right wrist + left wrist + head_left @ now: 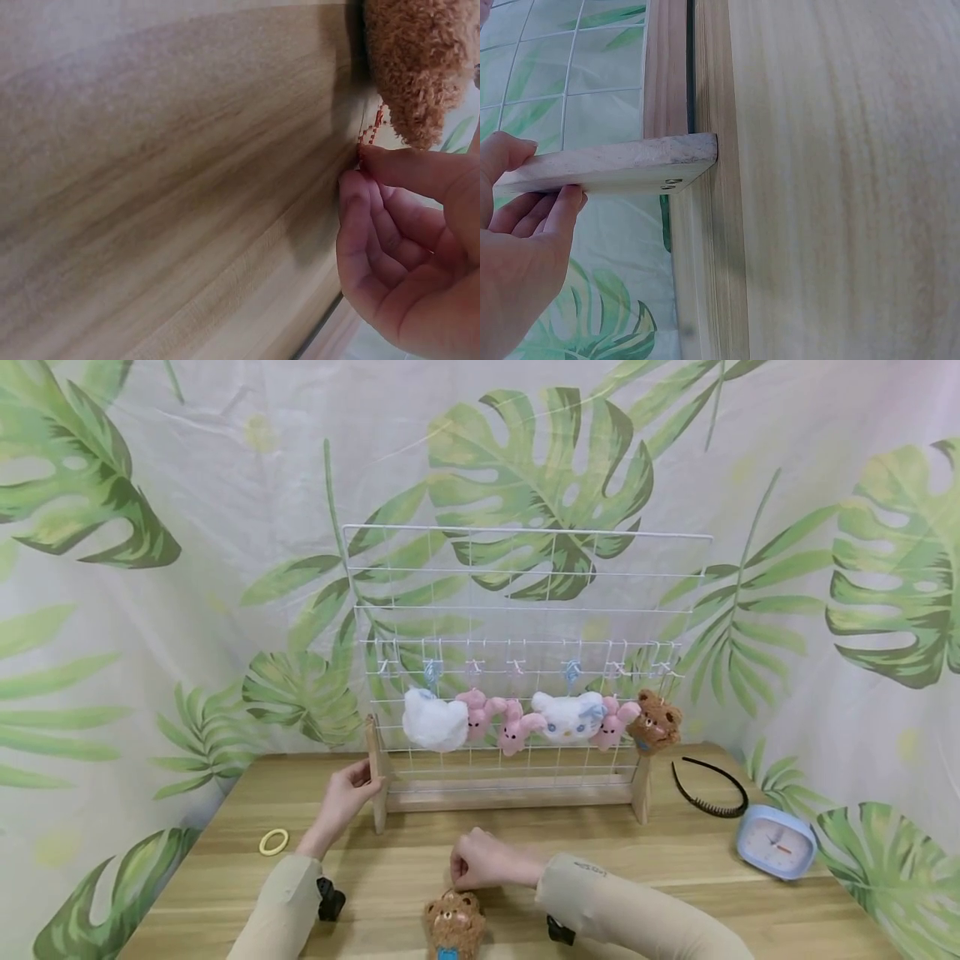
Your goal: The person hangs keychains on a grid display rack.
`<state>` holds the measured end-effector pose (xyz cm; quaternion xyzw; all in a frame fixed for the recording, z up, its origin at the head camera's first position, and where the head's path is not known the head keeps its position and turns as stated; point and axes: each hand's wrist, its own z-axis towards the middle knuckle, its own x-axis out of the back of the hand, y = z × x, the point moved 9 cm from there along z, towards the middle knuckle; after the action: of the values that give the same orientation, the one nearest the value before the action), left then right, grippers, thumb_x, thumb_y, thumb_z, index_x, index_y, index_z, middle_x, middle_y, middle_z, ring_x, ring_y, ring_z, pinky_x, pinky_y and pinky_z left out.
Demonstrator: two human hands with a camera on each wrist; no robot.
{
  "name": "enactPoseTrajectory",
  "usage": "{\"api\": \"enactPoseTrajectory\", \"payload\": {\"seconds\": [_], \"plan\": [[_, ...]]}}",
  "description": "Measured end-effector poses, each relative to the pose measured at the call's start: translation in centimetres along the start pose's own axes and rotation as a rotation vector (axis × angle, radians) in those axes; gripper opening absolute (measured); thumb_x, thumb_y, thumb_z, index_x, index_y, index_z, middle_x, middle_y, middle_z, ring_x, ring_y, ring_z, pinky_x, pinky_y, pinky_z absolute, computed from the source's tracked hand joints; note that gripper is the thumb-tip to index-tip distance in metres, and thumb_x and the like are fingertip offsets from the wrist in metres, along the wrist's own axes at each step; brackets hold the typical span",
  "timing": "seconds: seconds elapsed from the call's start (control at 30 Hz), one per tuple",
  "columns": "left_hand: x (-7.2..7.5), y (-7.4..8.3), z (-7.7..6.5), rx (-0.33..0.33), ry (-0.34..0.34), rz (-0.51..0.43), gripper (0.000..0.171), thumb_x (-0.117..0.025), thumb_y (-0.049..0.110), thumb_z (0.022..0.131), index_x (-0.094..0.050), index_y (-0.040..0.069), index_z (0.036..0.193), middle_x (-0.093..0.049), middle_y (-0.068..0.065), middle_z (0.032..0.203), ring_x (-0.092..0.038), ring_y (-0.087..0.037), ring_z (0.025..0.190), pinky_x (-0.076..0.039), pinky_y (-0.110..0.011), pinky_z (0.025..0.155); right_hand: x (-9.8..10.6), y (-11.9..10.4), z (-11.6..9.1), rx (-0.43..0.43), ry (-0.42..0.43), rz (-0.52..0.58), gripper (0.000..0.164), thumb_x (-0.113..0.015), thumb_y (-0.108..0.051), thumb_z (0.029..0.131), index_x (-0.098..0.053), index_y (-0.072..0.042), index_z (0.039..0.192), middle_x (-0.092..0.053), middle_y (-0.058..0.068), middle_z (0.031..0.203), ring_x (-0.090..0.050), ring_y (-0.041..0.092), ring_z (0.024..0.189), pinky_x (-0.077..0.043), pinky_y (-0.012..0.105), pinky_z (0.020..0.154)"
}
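Note:
My left hand [345,797] grips the left wooden foot [378,802] of a white wire grid rack [525,532], thumb on one side and fingers on the other in the left wrist view. My right hand [491,860] pinches the red bead chain [373,133] of a brown plush bear keychain [455,920] low over the table, in front of the rack. Hooks on the grid carry a white plush [435,720] with its back turned, several pink bunny plushes [517,727], a white cat plush [567,718] with a blue bow, and another brown bear [657,722] at the right end.
A yellow ring [273,842] lies on the wooden table [390,877] at left. To the right of the rack are a black headband [717,812] and a blue alarm clock [776,842]. A leaf-print curtain [225,485] hangs behind.

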<state>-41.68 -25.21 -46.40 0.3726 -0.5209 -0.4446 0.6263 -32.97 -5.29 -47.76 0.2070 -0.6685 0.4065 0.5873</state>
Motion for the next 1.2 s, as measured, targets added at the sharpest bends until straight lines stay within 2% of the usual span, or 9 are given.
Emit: {"api": "enactPoseTrajectory", "payload": {"seconds": [0.2, 0.4, 0.67, 0.83, 1.2], "plan": [[0.2, 0.3, 0.0, 0.012, 0.004, -0.007, 0.051, -0.058, 0.003, 0.096, -0.043, -0.014, 0.142, -0.053, -0.035, 0.137, -0.053, -0.043, 0.130, -0.053, -0.012, 0.088, -0.2, 0.1, 0.3, 0.018, -0.022, -0.018, 0.020, -0.072, -0.003, 0.078, -0.068, -0.013, 0.061, -0.053, -0.011, 0.051, -0.031, -0.008, 0.044, -0.031, 0.002, 0.049], [0.0, 0.2, 0.0, 0.021, -0.007, -0.005, 0.053, -0.059, 0.004, 0.097, -0.041, -0.014, 0.143, -0.051, -0.035, 0.139, -0.052, -0.043, 0.132, -0.052, -0.011, 0.089, 0.1, 0.1, 0.2, 0.051, -0.044, 0.013, 0.016, -0.071, -0.003, 0.078, -0.068, -0.014, 0.067, -0.059, -0.011, 0.058, -0.038, -0.010, 0.048, -0.037, 0.002, 0.048], [0.1, 0.3, 0.0, 0.015, -0.005, 0.009, 0.053, -0.060, 0.007, 0.098, -0.042, -0.014, 0.143, -0.053, -0.035, 0.138, -0.053, -0.042, 0.131, -0.049, -0.009, 0.086, 4.0, -1.5, -0.9, 0.114, -0.026, 0.157, 0.013, -0.068, 0.000, 0.083, -0.065, -0.011, 0.078, -0.068, -0.004, 0.070, -0.049, -0.010, 0.059, -0.044, 0.003, 0.055], [0.1, 0.3, 0.1, 0.010, -0.003, 0.012, 0.052, -0.060, 0.006, 0.097, -0.042, -0.014, 0.142, -0.053, -0.035, 0.137, -0.054, -0.042, 0.130, -0.049, -0.008, 0.086, 6.1, -2.3, -1.7, 0.113, -0.020, 0.239, 0.010, -0.067, 0.000, 0.087, -0.066, -0.009, 0.083, -0.072, 0.001, 0.077, -0.055, -0.011, 0.065, -0.049, 0.004, 0.061], [0.1, 0.3, -0.1, 0.018, -0.003, 0.021, 0.053, -0.060, 0.006, 0.097, -0.042, -0.015, 0.142, -0.053, -0.036, 0.137, -0.054, -0.043, 0.130, -0.050, -0.010, 0.087, 10.8, -3.7, -2.9, 0.198, 0.161, 0.228, 0.009, -0.069, -0.002, 0.089, -0.065, -0.010, 0.085, -0.072, 0.003, 0.079, -0.056, -0.010, 0.068, -0.052, 0.005, 0.063]]}}
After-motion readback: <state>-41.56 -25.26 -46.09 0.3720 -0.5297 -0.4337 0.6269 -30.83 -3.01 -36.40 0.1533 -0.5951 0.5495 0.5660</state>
